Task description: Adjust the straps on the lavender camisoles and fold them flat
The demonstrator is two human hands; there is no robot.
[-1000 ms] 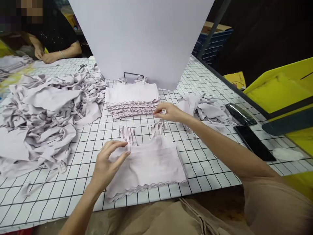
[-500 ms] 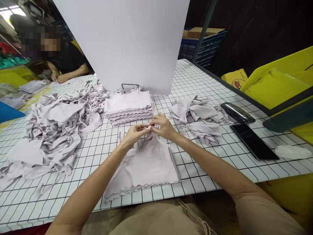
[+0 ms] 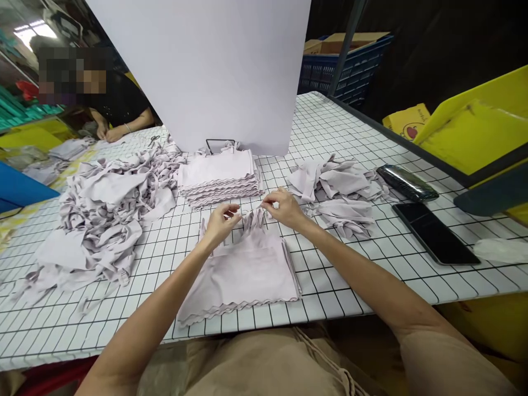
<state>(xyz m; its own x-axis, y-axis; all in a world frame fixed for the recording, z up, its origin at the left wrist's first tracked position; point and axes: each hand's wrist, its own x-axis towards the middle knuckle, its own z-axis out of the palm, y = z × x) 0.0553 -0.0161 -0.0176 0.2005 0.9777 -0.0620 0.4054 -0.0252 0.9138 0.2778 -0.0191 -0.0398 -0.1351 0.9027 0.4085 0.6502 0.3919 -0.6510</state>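
In front of me lies a flat stack of pale pinkish-grey garments (image 3: 247,272), their wavy hems toward the near table edge and thin straps bunched at the far end. My right hand (image 3: 284,209) pinches thumb against finger at a strap (image 3: 256,219) above the bunched part; the exact grip is small and partly hidden. Left of the straps is my left hand (image 3: 221,223), its thumb and bent fingers slightly apart, with nothing visible between them. A taller, neatly folded garment pile (image 3: 218,170) sits just beyond both hands.
A tangled garment heap (image 3: 111,192) covers the left side. On the right lie smaller garment bundles (image 3: 330,181), a dark glossy case (image 3: 407,182) and a phone (image 3: 435,234). A white panel (image 3: 206,71) rises behind the pile. Another person (image 3: 119,104) works at far left.
My hands were together at the strap; now they are apart, the left having drawn back leftward and the right slightly rightward. The bunched straps have spread a little. The view has shifted slightly.
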